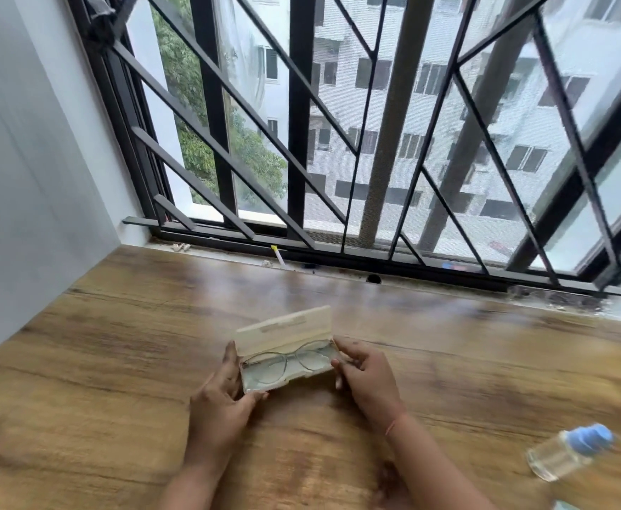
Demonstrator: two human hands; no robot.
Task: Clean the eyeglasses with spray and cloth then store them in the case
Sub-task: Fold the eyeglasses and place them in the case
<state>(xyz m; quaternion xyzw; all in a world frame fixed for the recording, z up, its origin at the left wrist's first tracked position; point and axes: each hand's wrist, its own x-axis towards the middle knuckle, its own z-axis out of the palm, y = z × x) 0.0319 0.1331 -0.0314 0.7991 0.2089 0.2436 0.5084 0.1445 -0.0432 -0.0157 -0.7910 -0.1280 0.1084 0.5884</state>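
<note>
Wall: pale, far left, meeting the window corner.
Tabletop: wood-grain, running back to the barred window; carries the task items.
Left hand: grip curled round the case's left end, thumb at near corner, fingers up the end wall; prob. bracing the base against sliding.
Case: pale, oblong, mid-tabletop betw. both hands; on the wood or just above it, can't tell. Lid hinged at back, standing open & tilted away, so the inside stays reachable.
Eyeglasses: thin-rimmed, folded, lying flat inside the case base; stowed or not yet taken out, can't tell.
Right hand: grip curled at the case's right end, fingertips on the end wall; mirrors the other side, likely keeping the case square for handling the lid.
Spray bottle: clear w/ blue cap, far right, leaning, blurred; well apart from both hands, out of the way.
</note>
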